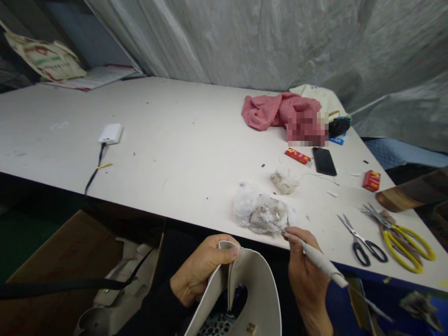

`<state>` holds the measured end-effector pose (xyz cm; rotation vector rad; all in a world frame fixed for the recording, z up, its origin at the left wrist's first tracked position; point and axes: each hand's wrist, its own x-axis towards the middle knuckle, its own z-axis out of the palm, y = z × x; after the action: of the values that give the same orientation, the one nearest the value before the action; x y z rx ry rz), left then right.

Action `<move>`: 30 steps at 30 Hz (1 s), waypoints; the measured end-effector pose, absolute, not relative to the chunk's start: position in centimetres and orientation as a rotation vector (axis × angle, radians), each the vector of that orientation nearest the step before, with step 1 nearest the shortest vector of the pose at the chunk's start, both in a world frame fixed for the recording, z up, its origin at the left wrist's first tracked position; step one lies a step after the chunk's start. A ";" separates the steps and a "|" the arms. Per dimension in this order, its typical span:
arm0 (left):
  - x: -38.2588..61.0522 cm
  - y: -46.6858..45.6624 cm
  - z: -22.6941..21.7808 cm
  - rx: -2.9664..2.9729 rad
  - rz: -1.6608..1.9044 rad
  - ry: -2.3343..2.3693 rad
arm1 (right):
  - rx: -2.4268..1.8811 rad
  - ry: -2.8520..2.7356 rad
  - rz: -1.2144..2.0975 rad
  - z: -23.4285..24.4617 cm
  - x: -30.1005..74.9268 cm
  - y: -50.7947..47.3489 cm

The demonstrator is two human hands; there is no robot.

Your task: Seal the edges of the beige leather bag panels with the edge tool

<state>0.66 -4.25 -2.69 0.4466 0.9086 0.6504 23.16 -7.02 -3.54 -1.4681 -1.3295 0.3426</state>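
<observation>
My left hand pinches the top edge of a cream leather bag piece, thumb on top where two edges meet. The piece curves open toward me, and a small gold metal fitting shows low on its inner side. My right hand is closed around a thin metal tool with a pale wrapped handle. The tool's fine tip reaches the whitish, dirt-specked lump in clear plastic at the table's front edge. A smaller wrapped lump lies just behind it.
Black-handled scissors and yellow-handled shears lie at right. Behind are a phone, a red box and a pink cloth. A white device with a cable sits left. A cardboard box with cream pieces stands below.
</observation>
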 end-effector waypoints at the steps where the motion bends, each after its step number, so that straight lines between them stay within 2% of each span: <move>1: 0.7 -4.3 -2.9 0.451 0.642 0.910 | -1.454 -1.290 0.444 -3.1 22.9 -7.3; 5: 0.8 -4.4 -3.3 0.456 0.616 0.906 | -1.313 -1.229 0.999 -1.9 22.0 -7.8; 7: 0.8 -4.5 -3.3 0.457 0.603 0.895 | -1.266 -1.209 1.116 -1.6 21.7 -7.7; 16: 1.1 -5.0 -3.1 0.475 0.576 0.889 | -1.255 -1.257 1.156 -1.2 21.6 -7.5; 30: 1.7 -5.5 -1.9 0.541 0.654 0.953 | -1.331 -1.495 0.966 -0.6 21.2 -7.4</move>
<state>1.67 -5.47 -1.92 0.5411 0.9535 0.6545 21.20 -7.38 -0.57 -1.3313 -1.4951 0.9659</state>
